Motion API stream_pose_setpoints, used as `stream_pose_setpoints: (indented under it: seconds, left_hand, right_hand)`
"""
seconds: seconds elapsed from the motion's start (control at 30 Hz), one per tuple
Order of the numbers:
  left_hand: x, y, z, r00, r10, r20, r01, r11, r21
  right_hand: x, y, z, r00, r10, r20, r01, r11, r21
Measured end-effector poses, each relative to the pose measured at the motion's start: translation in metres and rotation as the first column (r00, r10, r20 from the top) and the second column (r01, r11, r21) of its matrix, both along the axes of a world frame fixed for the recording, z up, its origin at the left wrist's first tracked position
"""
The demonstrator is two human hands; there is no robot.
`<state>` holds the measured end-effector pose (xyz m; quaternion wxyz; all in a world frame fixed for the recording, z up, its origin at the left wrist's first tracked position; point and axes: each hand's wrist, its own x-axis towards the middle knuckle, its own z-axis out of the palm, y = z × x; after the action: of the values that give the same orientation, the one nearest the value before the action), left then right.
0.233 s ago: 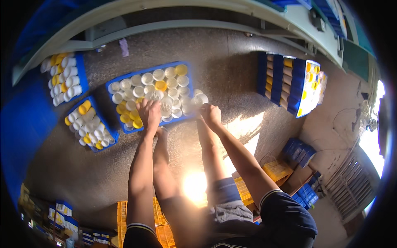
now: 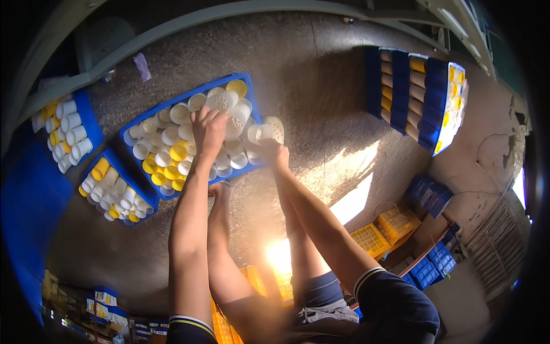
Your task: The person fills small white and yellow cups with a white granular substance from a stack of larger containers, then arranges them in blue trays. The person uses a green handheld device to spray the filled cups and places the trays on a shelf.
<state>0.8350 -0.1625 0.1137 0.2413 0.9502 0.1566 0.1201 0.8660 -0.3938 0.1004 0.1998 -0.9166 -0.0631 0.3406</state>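
Observation:
My left hand (image 2: 209, 131) reaches over a blue crate (image 2: 254, 109) packed with upright white and yellow cups. Its fingers are closed at two white cups (image 2: 235, 124) with pale granules inside; these look raised above the others, and the grip is partly hidden. Beside the crate's right edge, my right hand (image 2: 277, 157) is closed around a white cup (image 2: 260, 133), blurred by glare. Next to that cup shows a pale round piece with small dots (image 2: 275, 127); whether my right hand holds it too, I cannot tell.
Two smaller blue crates of cups, a far one (image 2: 86, 117) and a nearer one (image 2: 150, 192), stand left. Stacked blue crates (image 2: 432, 109) of cups stand right. Yellow crates (image 2: 369, 241) lie lower right. A metal frame (image 2: 172, 31) crosses the far side, near a purple scrap (image 2: 141, 67).
The view has shifted and turned slightly. Against the crate, my left hand and its cups have moved toward its far edge; my right hand's cup has tipped toward the crate's right side.

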Motion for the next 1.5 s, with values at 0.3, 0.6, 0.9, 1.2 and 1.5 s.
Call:
stream_pose_setpoints:
  seconds: [0.3,0.6,0.9,1.2,1.5]
  left_hand:
    - [0.049,-0.016,-0.041,0.958,-0.237,-0.160,0.257,0.959,0.118]
    - [0.082,-0.008,0.188,0.972,0.211,0.105,-0.183,0.957,-0.225]
    - [0.164,0.134,0.446,0.729,0.490,0.478,-0.505,0.856,-0.109]
    - [0.226,0.140,0.456,0.813,0.582,-0.001,-0.576,0.805,0.141]
    - [0.155,0.119,0.528,0.857,0.427,0.290,-0.485,0.858,0.168]
  right_hand:
    - [-0.017,0.028,0.000,0.907,0.404,-0.120,-0.406,0.914,0.004]
    - [0.068,0.027,0.180,0.968,0.242,0.070,-0.252,0.939,0.234]
    - [0.271,0.155,0.465,0.570,0.143,0.809,-0.659,0.667,0.347]
    - [0.323,0.227,0.484,0.462,0.616,0.638,-0.763,0.643,-0.069]
    - [0.315,0.198,0.540,0.353,0.408,0.842,-0.835,0.543,0.087]
